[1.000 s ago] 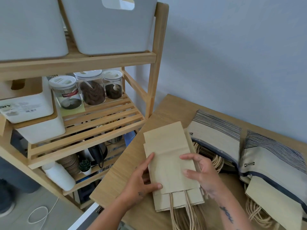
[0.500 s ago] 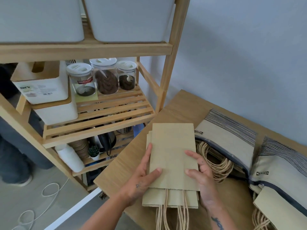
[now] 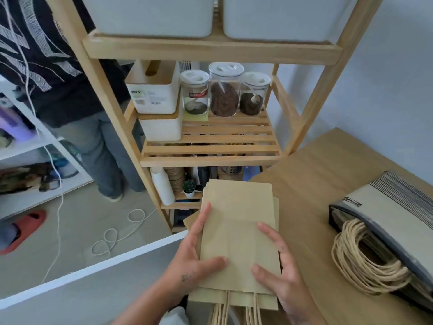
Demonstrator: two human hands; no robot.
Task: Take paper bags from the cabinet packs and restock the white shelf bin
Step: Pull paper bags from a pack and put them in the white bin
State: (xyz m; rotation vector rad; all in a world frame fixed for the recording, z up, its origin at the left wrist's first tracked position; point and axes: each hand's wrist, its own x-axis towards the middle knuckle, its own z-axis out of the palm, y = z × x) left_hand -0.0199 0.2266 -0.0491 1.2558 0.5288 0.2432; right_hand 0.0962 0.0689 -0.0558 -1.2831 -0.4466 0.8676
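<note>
1. Pale wooden counter fills the right side beneath a plain grey-blue wall. A flat stack of paper bags is held over its near left corner. The stack's left part reaches past the counter's edge, and twisted paper handles hang from its near end.
2. The left hand grasps the stack's left edge. Its thumb lies across the top bag and its fingers run along the side.
3. The right hand grasps the right edge, with thumb and forefinger on the top bag. Its other fingers are hidden.
4. To the right, well apart from the stack, a striped pack lies on the counter. A bundle of bag handles spills from its open mouth.
5. Beyond the stack stands a wooden shelf unit. Two white bins sit side by side on its upper shelf, and only their lower parts are in view.
6. On the slatted middle shelf, three clear jars with white lids stand in a row. Two white boxes are stacked just beside them on the left.
7. The lower shelf holds a white bottle and a small potted plant, among darker items too crowded to tell apart.
8. At far left another person stands on the floor in a dark patterned top and grey trousers. A white cord loops nearby, and a red slipper lies further left.
</note>
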